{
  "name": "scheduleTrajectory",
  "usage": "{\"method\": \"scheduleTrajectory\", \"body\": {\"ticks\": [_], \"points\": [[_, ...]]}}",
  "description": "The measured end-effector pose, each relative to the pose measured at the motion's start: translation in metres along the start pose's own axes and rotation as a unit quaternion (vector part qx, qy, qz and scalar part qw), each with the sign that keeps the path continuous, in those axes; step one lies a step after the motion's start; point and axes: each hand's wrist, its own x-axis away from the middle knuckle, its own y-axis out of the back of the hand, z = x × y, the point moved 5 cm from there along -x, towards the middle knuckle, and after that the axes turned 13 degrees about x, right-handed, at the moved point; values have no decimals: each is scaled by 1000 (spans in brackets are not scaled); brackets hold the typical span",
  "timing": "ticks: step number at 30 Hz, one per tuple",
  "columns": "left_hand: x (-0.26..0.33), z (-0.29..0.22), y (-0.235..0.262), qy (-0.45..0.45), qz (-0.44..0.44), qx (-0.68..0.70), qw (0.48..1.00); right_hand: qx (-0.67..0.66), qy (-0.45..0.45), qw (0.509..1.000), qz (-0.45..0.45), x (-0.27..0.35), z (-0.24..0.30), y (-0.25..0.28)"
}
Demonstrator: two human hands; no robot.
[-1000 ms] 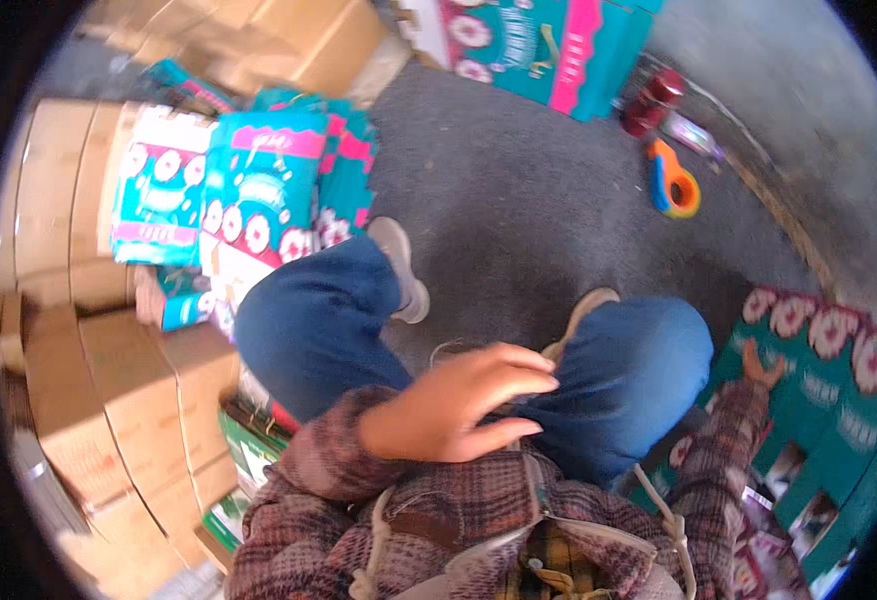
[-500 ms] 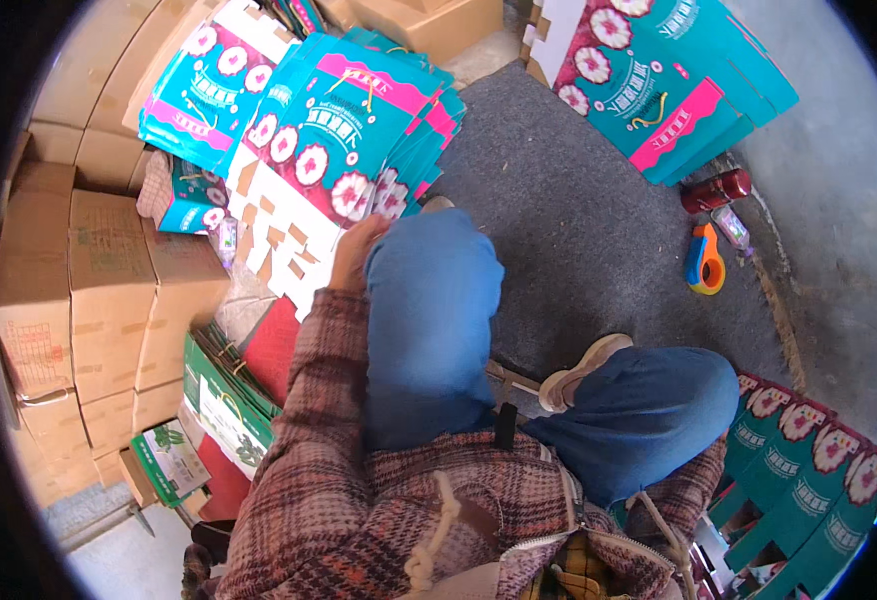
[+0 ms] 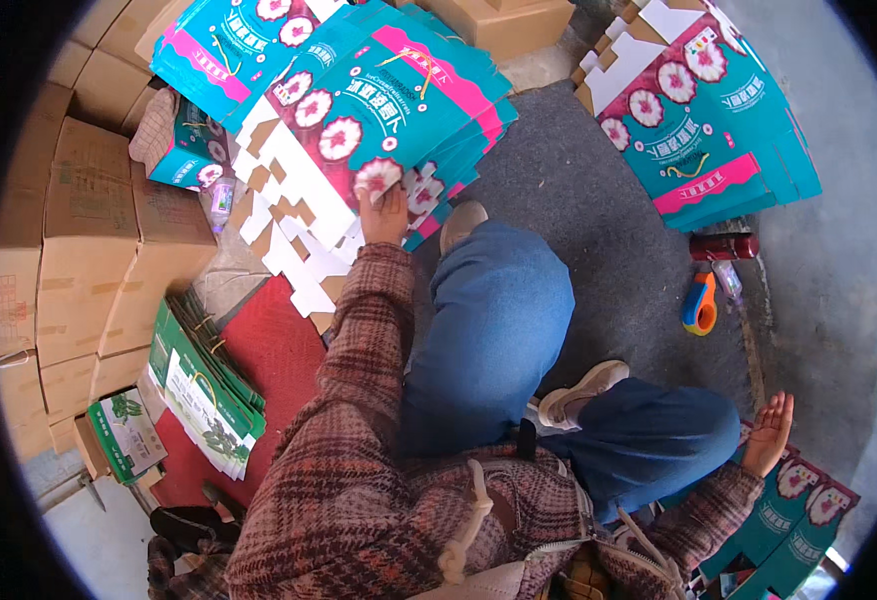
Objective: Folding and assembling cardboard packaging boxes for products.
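My left hand [image 3: 386, 217] reaches forward past my raised knee. Its fingers lie on the near edge of the top carton in a stack of flattened teal gift cartons [image 3: 369, 95], with pink bands, fruit pictures and yellow cord handles; I see no firm grip around the board. The cartons' white die-cut flaps [image 3: 299, 230] fan out beside my wrist. Low at the right, my right hand [image 3: 771, 435] is raised beside my bent knee, palm up and fingers stretched, holding nothing. Just below it stands a row of teal cartons [image 3: 784, 515], partly hidden by my sleeve.
Brown cardboard boxes [image 3: 89, 250] are stacked along the left. Green cartons [image 3: 209, 390] stand on a red mat [image 3: 274, 350]. Another teal carton stack [image 3: 709, 150] leans at the far right, near a dark red flask [image 3: 725, 247] and an orange-and-blue tape dispenser [image 3: 699, 305].
My left hand has moved forward from beside my knee onto the teal stack. My right hand has come into view at the right. The whole view has shifted a little.
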Motion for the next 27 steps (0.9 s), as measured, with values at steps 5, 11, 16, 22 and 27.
{"method": "scheduleTrajectory", "body": {"ticks": [5, 11, 16, 22, 27], "points": [[6, -64, -54, -75, 67, -158, 982, 38, 25, 999, 0, -7, 28, -71], [93, -73, -140, -153, 259, -271, 914, 200, 16, 980, -19, -5, 31, -141], [218, -47, -196, -380, 233, -603, 662, 373, 37, 927, 0, 1, 37, -163], [333, 32, -284, -281, 516, -534, 609, 498, 230, 836, -26, 5, 54, -182], [346, 101, -291, -112, 593, -662, 444, 560, 394, 721, -106, 38, 158, -232]]}}
